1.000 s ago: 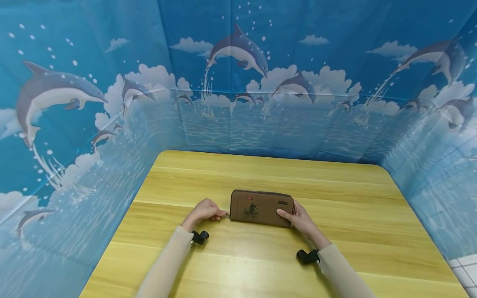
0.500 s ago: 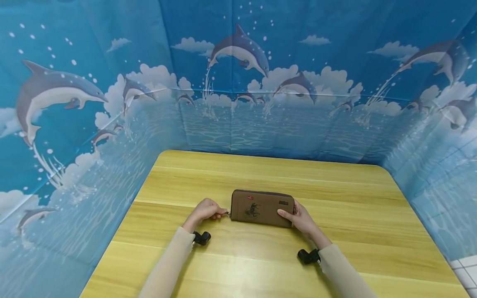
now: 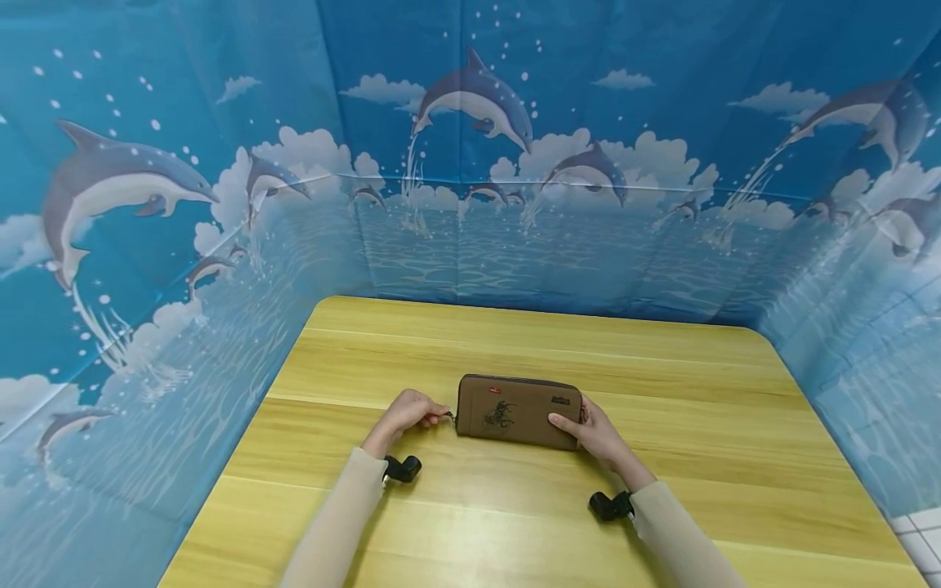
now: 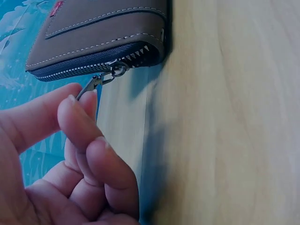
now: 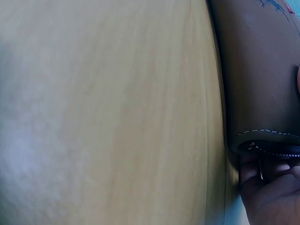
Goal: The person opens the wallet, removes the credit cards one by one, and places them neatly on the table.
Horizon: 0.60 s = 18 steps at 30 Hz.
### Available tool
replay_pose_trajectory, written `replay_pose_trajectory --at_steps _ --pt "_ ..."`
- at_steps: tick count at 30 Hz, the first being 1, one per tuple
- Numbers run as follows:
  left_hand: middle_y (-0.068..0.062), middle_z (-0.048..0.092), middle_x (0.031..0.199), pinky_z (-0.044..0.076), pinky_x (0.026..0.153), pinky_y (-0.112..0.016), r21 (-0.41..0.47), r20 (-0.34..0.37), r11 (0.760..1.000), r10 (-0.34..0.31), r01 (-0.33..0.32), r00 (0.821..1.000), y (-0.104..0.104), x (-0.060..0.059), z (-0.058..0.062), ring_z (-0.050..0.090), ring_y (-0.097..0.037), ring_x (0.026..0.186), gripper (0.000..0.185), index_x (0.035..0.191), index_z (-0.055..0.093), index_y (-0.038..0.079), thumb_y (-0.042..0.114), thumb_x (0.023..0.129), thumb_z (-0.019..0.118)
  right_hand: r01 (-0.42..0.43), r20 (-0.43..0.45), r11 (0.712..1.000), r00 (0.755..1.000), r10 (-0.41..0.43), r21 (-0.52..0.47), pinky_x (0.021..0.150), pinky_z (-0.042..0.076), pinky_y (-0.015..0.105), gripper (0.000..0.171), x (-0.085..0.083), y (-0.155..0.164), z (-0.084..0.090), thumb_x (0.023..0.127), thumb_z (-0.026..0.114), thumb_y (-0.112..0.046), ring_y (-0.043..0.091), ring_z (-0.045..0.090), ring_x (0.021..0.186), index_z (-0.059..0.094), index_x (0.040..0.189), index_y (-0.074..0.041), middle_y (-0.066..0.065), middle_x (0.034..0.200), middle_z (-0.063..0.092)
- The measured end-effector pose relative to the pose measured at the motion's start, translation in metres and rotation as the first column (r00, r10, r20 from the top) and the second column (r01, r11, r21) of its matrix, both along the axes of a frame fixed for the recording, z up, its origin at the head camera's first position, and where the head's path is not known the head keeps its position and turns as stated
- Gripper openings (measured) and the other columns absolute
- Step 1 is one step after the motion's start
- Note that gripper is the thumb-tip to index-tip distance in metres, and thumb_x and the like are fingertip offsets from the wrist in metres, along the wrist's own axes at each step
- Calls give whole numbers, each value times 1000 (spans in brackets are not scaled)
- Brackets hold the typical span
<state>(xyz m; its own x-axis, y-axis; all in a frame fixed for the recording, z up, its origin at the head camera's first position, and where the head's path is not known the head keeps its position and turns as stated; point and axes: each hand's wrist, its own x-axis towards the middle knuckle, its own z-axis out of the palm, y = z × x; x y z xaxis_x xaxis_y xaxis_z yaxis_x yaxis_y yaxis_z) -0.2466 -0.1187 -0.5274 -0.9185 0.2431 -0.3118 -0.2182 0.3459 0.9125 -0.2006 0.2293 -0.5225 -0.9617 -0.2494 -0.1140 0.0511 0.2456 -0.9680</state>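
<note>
A brown long wallet (image 3: 519,411) with a dark horse-and-rider print, a small red tag and a zip around its edge stands on its long side on the table. At its left end, my left hand (image 3: 413,410) pinches the metal zipper pull (image 4: 89,86) between thumb and index finger, the other fingers curled. The zip slider (image 4: 117,68) sits near the wallet's lower left corner, with teeth visible on both sides of it. My right hand (image 3: 594,431) grips the wallet's right end, thumb across the front face; its other fingers are partly hidden behind the wallet.
The yellow wood-grain table (image 3: 662,367) extends around the wallet. A blue curtain (image 3: 412,253) printed with dolphins hangs along the back and both sides. A black wrist camera (image 3: 403,469) is on the left wrist, another black camera (image 3: 610,506) on the right.
My left hand has moved up slightly along the wallet's left end with the zipper pull in its fingers. The right hand keeps its grip; the whole head view has shifted slightly.
</note>
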Motion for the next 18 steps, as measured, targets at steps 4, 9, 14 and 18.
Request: replay_pose_trajectory --at_steps 4,9,14,18 --pt "-2 59 60 43 59 -26 23 8 1000 5 -5 1000 0 -1 0 51 -14 57 24 73 71 -2 19 85 69 -12 -15 1000 1000 12 24 53 45 33 46 6 -3 15 93 63 -18 21 57 70 44 130 0 12 101 64" --pt "-1 59 61 43 60 -25 47 15 998 29 -29 999 1 -3 -1 51 -14 57 23 75 71 -2 19 85 69 -16 -15 999 1000 16 36 50 43 32 45 7 -4 18 94 63 -19 21 54 65 44 130 -1 12 98 64" --pt "0 59 61 43 60 -25 79 13 995 59 -60 998 3 -5 -2 51 -13 56 22 76 71 -2 19 84 71 -11 -8 999 1000 12 44 50 43 32 44 6 -4 18 93 63 -20 22 54 65 45 129 -2 11 97 64" --pt "-2 59 60 40 57 -26 108 13 991 72 -73 997 4 -4 -2 49 -13 55 25 77 70 -6 18 84 71 -9 1 999 1000 9 41 52 44 33 43 5 -4 17 93 63 -20 23 55 70 45 129 -3 11 99 64"
